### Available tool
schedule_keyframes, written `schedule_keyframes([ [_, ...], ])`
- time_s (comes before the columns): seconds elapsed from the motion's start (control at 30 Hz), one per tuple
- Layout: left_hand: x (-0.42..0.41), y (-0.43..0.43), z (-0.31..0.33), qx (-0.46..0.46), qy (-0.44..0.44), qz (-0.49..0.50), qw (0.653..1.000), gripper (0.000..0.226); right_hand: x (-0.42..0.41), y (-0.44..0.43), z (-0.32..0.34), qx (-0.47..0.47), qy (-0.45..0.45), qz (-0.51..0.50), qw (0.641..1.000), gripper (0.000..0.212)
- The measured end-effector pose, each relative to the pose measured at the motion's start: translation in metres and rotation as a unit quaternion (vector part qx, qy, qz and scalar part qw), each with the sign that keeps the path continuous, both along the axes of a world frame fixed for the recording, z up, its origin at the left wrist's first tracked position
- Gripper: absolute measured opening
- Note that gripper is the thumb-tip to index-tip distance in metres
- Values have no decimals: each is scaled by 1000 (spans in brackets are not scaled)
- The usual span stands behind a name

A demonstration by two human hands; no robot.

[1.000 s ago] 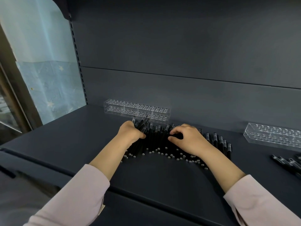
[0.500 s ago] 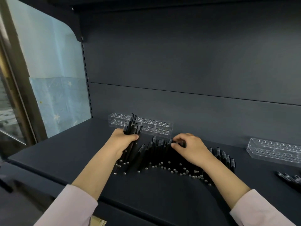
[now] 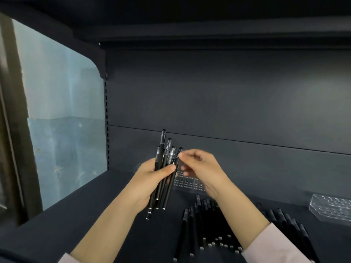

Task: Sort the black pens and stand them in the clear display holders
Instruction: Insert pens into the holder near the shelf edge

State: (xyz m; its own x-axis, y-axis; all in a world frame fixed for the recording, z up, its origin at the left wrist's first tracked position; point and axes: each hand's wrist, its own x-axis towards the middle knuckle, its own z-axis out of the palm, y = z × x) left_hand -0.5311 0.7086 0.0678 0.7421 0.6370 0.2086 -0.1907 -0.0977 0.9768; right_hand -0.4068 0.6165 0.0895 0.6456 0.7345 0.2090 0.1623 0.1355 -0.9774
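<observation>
My left hand (image 3: pixel 152 179) grips a bundle of several black pens (image 3: pixel 163 160), held upright above the shelf, caps up. My right hand (image 3: pixel 201 168) pinches the top of the rightmost pen (image 3: pixel 171 186) of that bundle between thumb and forefinger. A pile of black pens (image 3: pixel 207 224) lies flat on the dark shelf below my right forearm. One clear display holder (image 3: pixel 190 184) stands at the back behind my hands, mostly hidden by them. A second clear holder (image 3: pixel 332 207) sits at the right edge; no pens stand in it.
The dark shelf (image 3: pixel 95 215) runs from a glass side panel (image 3: pixel 62 120) on the left to the right edge. A dark back wall (image 3: pixel 228 101) rises behind, and an upper shelf (image 3: pixel 209 33) overhangs above.
My left hand has lifted a bundle of pens up off the pile. My right hand left the pile and rose to pinch one pen in the bundle. The camera tilted upward.
</observation>
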Motion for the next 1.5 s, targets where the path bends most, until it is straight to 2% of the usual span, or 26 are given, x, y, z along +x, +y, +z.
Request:
schedule_keyframes([
  [0.13,-6,39,2,25,-22,4,999,9,-14,36,4,40,9,-15,999,19],
  [0.27,-11,81,1,17,-65,31,997,11,-27,65,9,117,-5,-86,989,17],
  [0.47,-15,135,-5,-66,-104,48,991,16,-34,97,14,187,-151,-197,950,24],
  [0.8,-7,157,-32,-86,-119,87,985,16,-28,151,-11,109,-270,-191,938,28],
  [1.1,-2,163,-40,-78,-102,71,989,18,-7,185,-28,63,-333,-198,920,28],
  [1.3,1,170,-42,-84,-95,67,990,21,3,199,-30,46,-344,-200,916,26],
  [1.5,4,169,-42,-81,-91,61,991,18,13,210,-41,-20,-389,-188,902,24],
])
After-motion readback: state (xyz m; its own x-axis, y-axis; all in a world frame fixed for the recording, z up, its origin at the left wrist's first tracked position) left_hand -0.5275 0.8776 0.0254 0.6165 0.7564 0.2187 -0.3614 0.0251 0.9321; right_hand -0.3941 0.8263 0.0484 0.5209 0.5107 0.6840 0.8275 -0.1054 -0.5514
